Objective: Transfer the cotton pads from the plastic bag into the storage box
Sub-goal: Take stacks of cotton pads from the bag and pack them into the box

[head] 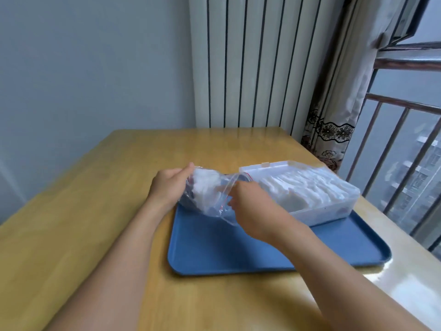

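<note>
A clear plastic zip bag (206, 204) with white cotton pads (205, 181) inside is held over the left end of the blue tray (214, 249). My left hand (168, 185) grips the bag's closed end from the left. My right hand (250, 201) is at the bag's open mouth, its fingers reaching in; the fingertips are hidden. To the right, on the tray, stands the translucent storage box (334, 211), open, with rows of white cotton pads (305, 185) lying in it.
The tray lies on a wooden table (95, 211). A white radiator (250, 63) stands behind the table, a curtain (334, 115) at the back right. A barred window (405, 151) runs along the table's right edge.
</note>
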Motion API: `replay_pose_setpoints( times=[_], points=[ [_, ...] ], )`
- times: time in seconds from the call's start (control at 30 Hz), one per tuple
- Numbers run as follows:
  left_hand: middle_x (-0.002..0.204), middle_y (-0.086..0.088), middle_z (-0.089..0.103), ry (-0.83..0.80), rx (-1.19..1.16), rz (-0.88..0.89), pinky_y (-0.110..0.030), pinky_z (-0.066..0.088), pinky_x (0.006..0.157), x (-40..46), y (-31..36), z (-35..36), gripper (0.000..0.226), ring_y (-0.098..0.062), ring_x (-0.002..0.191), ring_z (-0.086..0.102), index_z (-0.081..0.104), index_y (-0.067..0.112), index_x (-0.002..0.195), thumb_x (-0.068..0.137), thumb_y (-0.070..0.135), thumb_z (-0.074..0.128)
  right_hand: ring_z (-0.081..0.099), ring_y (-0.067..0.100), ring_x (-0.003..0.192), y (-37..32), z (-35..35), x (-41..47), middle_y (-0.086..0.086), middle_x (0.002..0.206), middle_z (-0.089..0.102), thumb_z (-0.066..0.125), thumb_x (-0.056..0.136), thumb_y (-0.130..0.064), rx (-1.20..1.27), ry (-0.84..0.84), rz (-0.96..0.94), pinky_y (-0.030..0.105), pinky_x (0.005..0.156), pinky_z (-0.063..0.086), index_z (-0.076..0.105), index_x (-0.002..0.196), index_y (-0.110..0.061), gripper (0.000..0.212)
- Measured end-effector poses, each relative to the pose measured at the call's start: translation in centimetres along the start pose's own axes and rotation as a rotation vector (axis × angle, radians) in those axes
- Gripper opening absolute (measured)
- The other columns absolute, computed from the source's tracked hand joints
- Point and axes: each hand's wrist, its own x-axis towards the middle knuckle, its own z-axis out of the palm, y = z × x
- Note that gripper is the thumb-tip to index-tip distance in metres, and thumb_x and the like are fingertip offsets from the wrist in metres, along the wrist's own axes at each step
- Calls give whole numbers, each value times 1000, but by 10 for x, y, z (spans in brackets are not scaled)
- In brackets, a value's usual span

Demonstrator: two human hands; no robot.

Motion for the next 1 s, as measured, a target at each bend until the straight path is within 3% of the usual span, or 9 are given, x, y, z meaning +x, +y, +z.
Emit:
replay_pose_setpoints(
  times=[0.07, 0.2, 0.37, 0.47, 0.63, 0.77, 0.83, 0.9, 1.0],
  points=[
    [50, 6, 64, -41, 21, 50, -33, 44, 66, 1, 1, 1, 39, -19, 57, 56, 72, 22, 57, 88, 44, 62, 63, 24, 90, 1, 10, 5, 9, 107, 68, 56, 89, 0, 28, 55, 9, 29, 74, 48, 66, 121, -13, 36],
    [75, -15, 75, -196, 12, 44, -48, 57, 81, -3, 3, 4, 37, -23, 68, 64, 74, 10, 72, 87, 41, 64, 63, 17, 100, 9, 23, 9, -2, 123, 60, 70, 84, -3, 249, 205, 0, 36, 92, 54, 52, 143, -29, 67],
    [89, -12, 69, -335, -96, -42, -30, 59, 57, -12, 12, 14, 26, -24, 77, 66, 76, 6, 94, 100, 25, 59, 58, 26, 109, 12, 22, 7, 7, 130, 51, 75, 84, -8, 157, 192, -29, 41, 92, 53, 48, 144, -19, 67],
    [86, -5, 72, -356, -98, -40, -26, 56, 56, -15, 13, 13, 27, -21, 75, 67, 72, 7, 91, 103, 22, 53, 60, 29, 105, 16, 25, 9, 7, 129, 51, 79, 80, -10, 139, 164, -10, 45, 86, 55, 51, 138, -17, 65],
    [79, -8, 76, -263, -180, -62, -27, 50, 55, -14, 13, 15, 32, -25, 70, 63, 63, 9, 78, 105, 19, 47, 55, 22, 91, 19, 19, 7, 2, 103, 56, 86, 69, -13, 183, 240, -30, 34, 78, 49, 58, 107, -8, 47],
    [78, -9, 75, -260, -296, -132, -35, 56, 66, -15, 14, 18, 27, -26, 73, 67, 62, 9, 85, 105, 18, 46, 60, 20, 96, 15, 15, 0, 1, 113, 62, 81, 81, -26, 195, 150, -50, 34, 83, 52, 50, 131, -17, 60],
    [73, -6, 73, -256, -314, -133, -30, 56, 57, -17, 15, 22, 26, -20, 66, 67, 62, 8, 89, 106, 18, 45, 63, 21, 85, 14, 18, 3, 0, 102, 67, 77, 80, -23, 214, 128, -41, 37, 76, 56, 58, 115, -24, 39],
    [74, -5, 71, -154, -339, -143, -30, 56, 59, -15, 14, 24, 30, -19, 64, 66, 63, 8, 85, 106, 17, 43, 59, 17, 72, 13, 19, 5, -7, 85, 63, 68, 76, -24, 213, 182, -46, 34, 66, 52, 58, 87, -29, 17],
    [74, -6, 68, 107, -378, -179, -29, 53, 59, -4, 7, 20, 36, -20, 62, 63, 61, 11, 76, 106, 18, 42, 49, 11, 81, 7, 1, -10, -14, 94, 57, 73, 75, -14, 234, 402, -2, 22, 70, 39, 62, 105, -26, 34]
  ],
)
